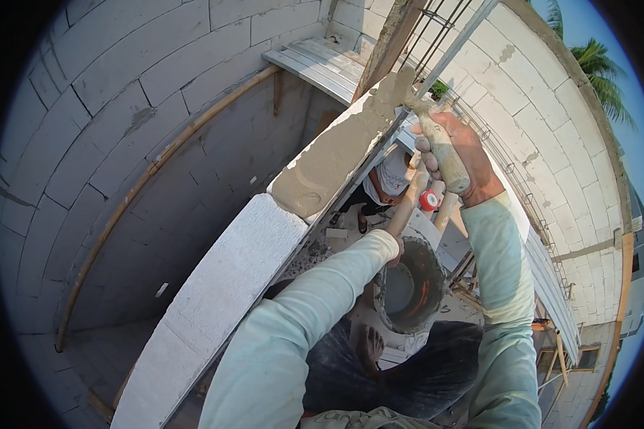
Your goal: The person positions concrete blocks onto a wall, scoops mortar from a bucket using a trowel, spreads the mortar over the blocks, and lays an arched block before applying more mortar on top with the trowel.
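My right hand (459,154) is closed round the pale wooden handle of a trowel (445,146). Its mortar-smeared blade end meets the far end of a grey mortar bed (329,161), which is spread along the top of the block wall (215,279). Lower down, my left hand (396,253) grips the rim of a round bucket (381,289), though its fingers are mostly hidden by the sleeve cuff. The bucket is caked with mortar on its inner wall and holds grey contents. On the near side of the mortar, the white block top is bare.
Vertical rebar (436,32) and a timber post (390,43) rise beyond the mortar. A deep walled space drops off at left, crossed by a wooden pole (143,179). Another person (393,175) is below, beside my wall. A tall block wall (565,121) curves along the right.
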Available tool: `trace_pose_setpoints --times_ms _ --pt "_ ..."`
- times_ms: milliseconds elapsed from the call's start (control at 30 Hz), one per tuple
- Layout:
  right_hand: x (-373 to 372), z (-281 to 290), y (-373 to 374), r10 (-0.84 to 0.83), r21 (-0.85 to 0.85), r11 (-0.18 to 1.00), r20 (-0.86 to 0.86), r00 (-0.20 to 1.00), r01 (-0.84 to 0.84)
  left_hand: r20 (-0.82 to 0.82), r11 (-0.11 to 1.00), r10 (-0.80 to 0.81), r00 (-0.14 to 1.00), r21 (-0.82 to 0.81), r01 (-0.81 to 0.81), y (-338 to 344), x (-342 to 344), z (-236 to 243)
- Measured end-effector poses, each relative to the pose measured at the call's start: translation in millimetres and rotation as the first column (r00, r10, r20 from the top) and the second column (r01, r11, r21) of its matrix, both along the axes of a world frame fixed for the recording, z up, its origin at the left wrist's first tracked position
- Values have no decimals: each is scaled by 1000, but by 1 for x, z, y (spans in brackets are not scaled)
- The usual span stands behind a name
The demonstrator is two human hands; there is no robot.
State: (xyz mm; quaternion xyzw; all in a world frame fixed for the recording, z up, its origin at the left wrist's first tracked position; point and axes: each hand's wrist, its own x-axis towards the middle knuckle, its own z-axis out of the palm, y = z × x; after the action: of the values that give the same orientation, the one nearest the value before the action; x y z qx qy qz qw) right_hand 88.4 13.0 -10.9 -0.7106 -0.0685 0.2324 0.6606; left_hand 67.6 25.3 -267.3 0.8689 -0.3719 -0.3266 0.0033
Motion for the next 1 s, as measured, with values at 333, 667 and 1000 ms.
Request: trace_pose_setpoints --times_ms 333,667,1000 --pt "22 22 -11 280 -603 798 357 891 -9 -2 1000 -1 1000 6 1 -13 7 -19" --pt "20 24 0 857 -942 198 300 419 269 7 1000 3 1000 28 -3 -1 -5 14" --pt "1 17 -18 916 -932 335 356 186 138 0 1000 -23 1000 -6 23 -4 -4 15"
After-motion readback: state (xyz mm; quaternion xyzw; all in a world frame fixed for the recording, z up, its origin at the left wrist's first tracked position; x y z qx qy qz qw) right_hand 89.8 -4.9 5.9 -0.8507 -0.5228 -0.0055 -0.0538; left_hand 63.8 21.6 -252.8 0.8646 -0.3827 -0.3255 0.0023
